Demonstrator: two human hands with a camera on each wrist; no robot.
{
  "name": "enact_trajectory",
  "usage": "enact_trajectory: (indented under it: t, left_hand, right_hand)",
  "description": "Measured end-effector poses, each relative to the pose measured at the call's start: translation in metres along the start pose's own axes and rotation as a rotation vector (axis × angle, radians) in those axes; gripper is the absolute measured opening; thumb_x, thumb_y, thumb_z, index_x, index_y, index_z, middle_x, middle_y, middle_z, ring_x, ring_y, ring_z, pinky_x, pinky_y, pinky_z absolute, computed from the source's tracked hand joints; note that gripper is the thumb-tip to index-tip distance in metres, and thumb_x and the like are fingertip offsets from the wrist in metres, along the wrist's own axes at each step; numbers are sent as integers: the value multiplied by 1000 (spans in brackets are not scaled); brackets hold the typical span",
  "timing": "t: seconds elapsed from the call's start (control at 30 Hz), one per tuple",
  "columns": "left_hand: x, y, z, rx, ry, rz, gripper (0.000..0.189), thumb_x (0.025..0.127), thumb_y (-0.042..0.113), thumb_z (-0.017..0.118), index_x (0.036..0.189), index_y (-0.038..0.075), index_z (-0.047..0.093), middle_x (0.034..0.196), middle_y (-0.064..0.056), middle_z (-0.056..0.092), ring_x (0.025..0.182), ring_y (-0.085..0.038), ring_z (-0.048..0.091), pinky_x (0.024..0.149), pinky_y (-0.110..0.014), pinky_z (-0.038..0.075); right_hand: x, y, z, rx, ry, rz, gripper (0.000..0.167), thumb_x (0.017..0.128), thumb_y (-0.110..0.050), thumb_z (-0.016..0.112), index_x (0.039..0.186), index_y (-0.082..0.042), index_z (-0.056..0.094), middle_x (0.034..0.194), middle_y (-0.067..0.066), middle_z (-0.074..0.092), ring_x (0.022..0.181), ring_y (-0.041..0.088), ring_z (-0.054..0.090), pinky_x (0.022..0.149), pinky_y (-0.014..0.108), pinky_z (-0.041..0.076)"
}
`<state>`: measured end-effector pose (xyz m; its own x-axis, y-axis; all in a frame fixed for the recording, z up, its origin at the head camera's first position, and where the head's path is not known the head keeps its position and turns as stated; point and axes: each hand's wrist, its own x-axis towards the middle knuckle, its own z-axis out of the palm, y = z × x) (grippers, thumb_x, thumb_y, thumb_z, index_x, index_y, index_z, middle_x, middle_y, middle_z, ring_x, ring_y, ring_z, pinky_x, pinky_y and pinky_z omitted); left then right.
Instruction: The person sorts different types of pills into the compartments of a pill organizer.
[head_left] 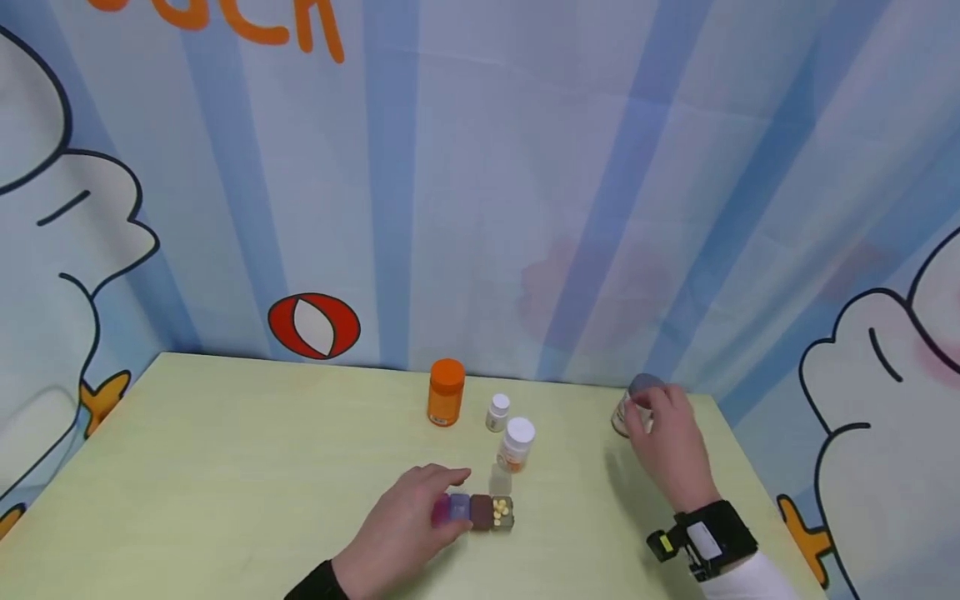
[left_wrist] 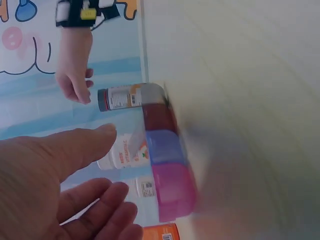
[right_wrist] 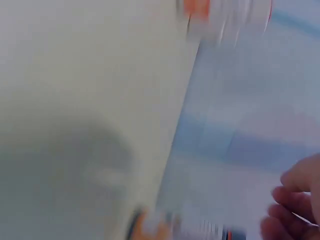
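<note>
A pill organizer [head_left: 482,512] lies in front of me with pink, blue, dark red and clear compartments. Small yellow pills [head_left: 501,510] fill the clear end one, whose lid [head_left: 500,480] stands raised. My left hand [head_left: 408,521] hovers around the pink end, thumb and fingers spread, and the left wrist view shows a gap to the box [left_wrist: 172,192]. At the far right, my right hand [head_left: 671,446] is over a dark-capped bottle [head_left: 621,417] with a white and orange label. Its loosely bent fingers [right_wrist: 287,195] are apart from that bottle [left_wrist: 122,97] in the left wrist view.
Behind the organizer stand an orange bottle [head_left: 445,393], a small white-capped bottle [head_left: 497,412] and a larger white bottle [head_left: 516,445]. The pale table [head_left: 247,467] ends at a printed blue striped curtain [head_left: 480,208].
</note>
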<state>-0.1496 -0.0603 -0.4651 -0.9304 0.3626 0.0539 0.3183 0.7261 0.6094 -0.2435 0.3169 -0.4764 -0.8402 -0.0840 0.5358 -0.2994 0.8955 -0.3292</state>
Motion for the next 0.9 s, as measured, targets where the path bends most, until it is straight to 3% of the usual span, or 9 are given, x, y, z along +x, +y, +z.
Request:
enact_trajectory:
  t: [0.1,0.17,0.3,0.4,0.53,0.73,0.9]
  left_hand:
    - [1,-4,0,26,22,-18,59,78,39,79,130,18,61,122,0,61,108,-18,54,94,-40,50]
    - [2,-7,0,23,12,-39,60,77,39,80,129,15,61,122,-2,61,109,-19,54,94,-41,51]
    - [1,-15,1,36,-7,-47,53,78,35,80,124,12,65,115,-2,63,104,-18,57,90,-41,52]
    - [1,-18,2,48,-11,-31,45,79,32,79,118,12,68,108,-1,65,98,-16,59,87,-39,51]
    - [1,-19,3,36,-19,-20,39,80,32,78,114,13,70,102,2,66,93,-14,60,84,-38,51]
    - [0,-18,2,34,-18,-29,38,80,32,78,113,14,71,101,3,65,92,-13,60,82,-36,52]
    - [0,-18,2,36,-21,-30,38,80,31,78,113,14,71,101,3,66,92,-13,60,82,-36,51]
  right_hand:
    - [-13,-66,-16,101,-197,60,13,95,-22,61,100,-12,67,91,4,57,73,14,51,60,29,42]
    - [-20,-90,-11,151,-346,78,12,94,-23,63,101,-14,69,88,-3,59,70,9,49,58,24,41]
    - [-29,-116,8,283,-643,110,27,93,-31,64,115,-15,67,100,-6,63,75,8,54,61,24,45]
    - [-32,-125,19,377,-786,78,37,94,-33,63,126,-14,62,107,-4,63,81,9,56,63,25,47]
    - [-35,-130,27,441,-822,78,38,96,-36,59,129,-16,60,108,-6,62,84,11,56,66,25,48]
    - [-39,-132,27,488,-748,135,35,99,-51,45,102,-25,67,90,-3,63,80,14,56,68,28,46]
    - [-43,-135,30,480,-722,82,21,91,-48,62,94,-27,66,88,-8,62,78,11,57,67,24,47]
